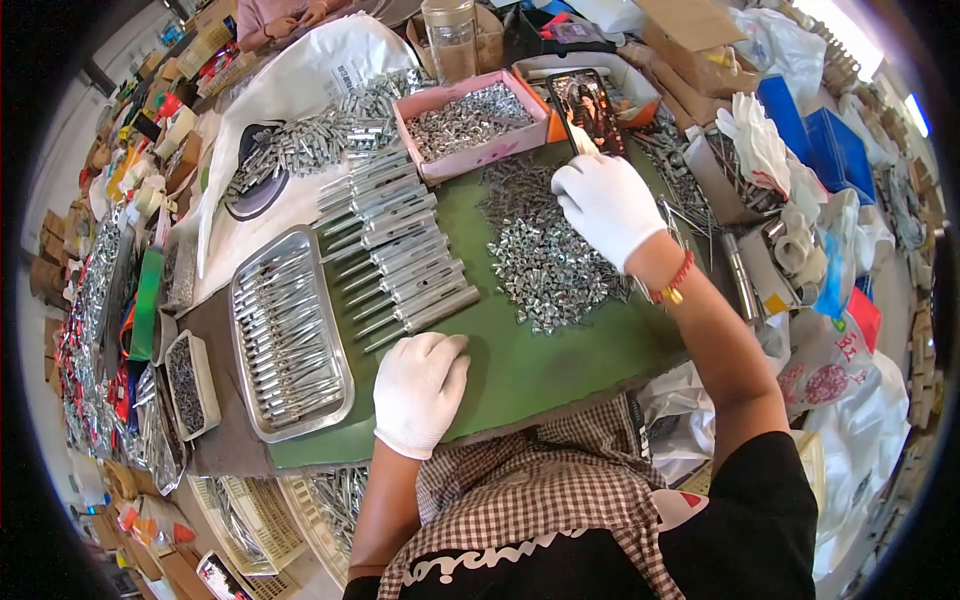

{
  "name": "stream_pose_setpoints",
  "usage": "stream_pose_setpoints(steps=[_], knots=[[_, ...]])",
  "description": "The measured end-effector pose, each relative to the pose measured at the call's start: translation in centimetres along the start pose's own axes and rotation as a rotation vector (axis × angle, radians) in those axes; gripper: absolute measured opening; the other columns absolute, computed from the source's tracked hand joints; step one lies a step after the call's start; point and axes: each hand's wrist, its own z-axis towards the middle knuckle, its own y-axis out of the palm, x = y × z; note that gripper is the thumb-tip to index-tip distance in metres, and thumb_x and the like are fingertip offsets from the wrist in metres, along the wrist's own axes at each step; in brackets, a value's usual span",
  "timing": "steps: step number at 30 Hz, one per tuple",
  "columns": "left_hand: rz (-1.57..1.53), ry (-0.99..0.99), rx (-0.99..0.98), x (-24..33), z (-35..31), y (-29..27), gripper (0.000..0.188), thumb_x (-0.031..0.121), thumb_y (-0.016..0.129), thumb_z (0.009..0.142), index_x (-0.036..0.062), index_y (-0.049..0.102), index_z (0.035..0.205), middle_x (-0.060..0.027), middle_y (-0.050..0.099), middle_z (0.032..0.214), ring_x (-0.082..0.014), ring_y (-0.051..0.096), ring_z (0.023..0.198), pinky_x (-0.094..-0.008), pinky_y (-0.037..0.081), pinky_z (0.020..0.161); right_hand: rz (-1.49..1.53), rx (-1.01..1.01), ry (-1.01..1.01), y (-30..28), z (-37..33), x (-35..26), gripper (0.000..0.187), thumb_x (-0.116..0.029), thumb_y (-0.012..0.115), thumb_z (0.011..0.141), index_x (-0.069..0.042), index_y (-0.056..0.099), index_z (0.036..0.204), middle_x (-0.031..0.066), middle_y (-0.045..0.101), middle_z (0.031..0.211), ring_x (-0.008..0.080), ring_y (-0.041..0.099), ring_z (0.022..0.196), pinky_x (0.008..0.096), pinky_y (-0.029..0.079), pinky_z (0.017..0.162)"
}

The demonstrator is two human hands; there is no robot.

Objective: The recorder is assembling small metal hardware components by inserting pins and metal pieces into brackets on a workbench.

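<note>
My left hand (420, 392), in a white glove, rests on the near edge of the green mat (500, 395), fingers curled; whatever they might hold is hidden. Left of it lies a row of slotted metal tubes with thin rods (420, 270). Further left stands a steel tray (343, 385) of slim metal rod assemblies. Over the far side of a pile of small shiny metal pieces (545, 275) my gloved right hand (608, 208) is bent down. Its knuckles are at the lower edge of a lit phone (585, 105); its fingertips are hidden.
Behind the mat stands a pink box (428, 165) of small metal parts, beside a heap of metal tubes (310, 145) on white sacking. A glass jar (450, 45) is at the back. A narrow tray (205, 375) of dark screws sits left; blue bins (838, 150) stand right.
</note>
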Motion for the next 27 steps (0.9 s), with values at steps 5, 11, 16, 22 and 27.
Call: stream_pose_setpoints(steps=[5, 11, 16, 22, 27], knots=[[-0.112, -0.065, 0.119, 3.0, 0.4, 0.2, 0.021, 0.007, 0.067, 0.082, 0.0036, 0.069, 0.102, -0.0140, 0.068, 0.098, -0.0329, 0.065, 0.090, -0.0411, 0.052, 0.081, 0.821, 0.039, 0.329, -4.3, -4.3, -7.3, 0.012, -0.011, 0.067, 0.088, -0.008, 0.066, 0.100, 0.0120, 0.068, 0.091, 0.0262, 0.068, 0.083, 0.0343, 0.054, 0.077], [-0.460, -0.250, 0.146, 6.5, 1.8, 2.4, 0.022, 0.009, 0.070, 0.085, 0.0030, 0.067, 0.106, -0.0134, 0.071, 0.102, -0.0271, 0.070, 0.089, -0.0340, 0.054, 0.081, 1.541, 0.092, 0.669, -4.1, -7.9, -12.0, 0.016, -0.005, 0.062, 0.094, 0.002, 0.062, 0.109, 0.0043, 0.064, 0.101, 0.0096, 0.060, 0.093, 0.0256, 0.051, 0.084], [-0.459, -0.217, 0.242, 6.1, 1.4, 3.2, 0.014, 0.005, 0.071, 0.084, 0.0037, 0.069, 0.098, -0.0138, 0.071, 0.095, -0.0304, 0.069, 0.086, -0.0353, 0.055, 0.077, 1.667, 0.068, 0.785, -3.2, -9.1, -13.1, 0.016, -0.004, 0.062, 0.095, 0.002, 0.063, 0.109, 0.0039, 0.064, 0.101, 0.0088, 0.060, 0.093, 0.0250, 0.050, 0.085], [-0.305, -0.091, 0.258, 6.2, 0.9, 3.2, 0.012, 0.001, 0.068, 0.083, 0.0043, 0.066, 0.094, -0.0125, 0.069, 0.090, -0.0320, 0.067, 0.083, -0.0372, 0.054, 0.075, 1.458, 0.046, 0.694, -3.1, -9.9, -13.0, 0.017, -0.007, 0.065, 0.093, 0.002, 0.063, 0.107, 0.0031, 0.065, 0.094, 0.0075, 0.061, 0.086, 0.0244, 0.052, 0.078], [-0.395, -0.084, 0.280, 6.5, 0.5, 3.0, 0.013, 0.000, 0.069, 0.081, 0.0043, 0.065, 0.093, -0.0128, 0.068, 0.090, -0.0321, 0.067, 0.083, -0.0369, 0.054, 0.075, 1.777, 0.068, 0.836, -3.7, -10.0, -13.1, 0.014, -0.008, 0.070, 0.089, -0.001, 0.066, 0.100, 0.0010, 0.064, 0.086, 0.0054, 0.058, 0.077, 0.0242, 0.051, 0.071]])
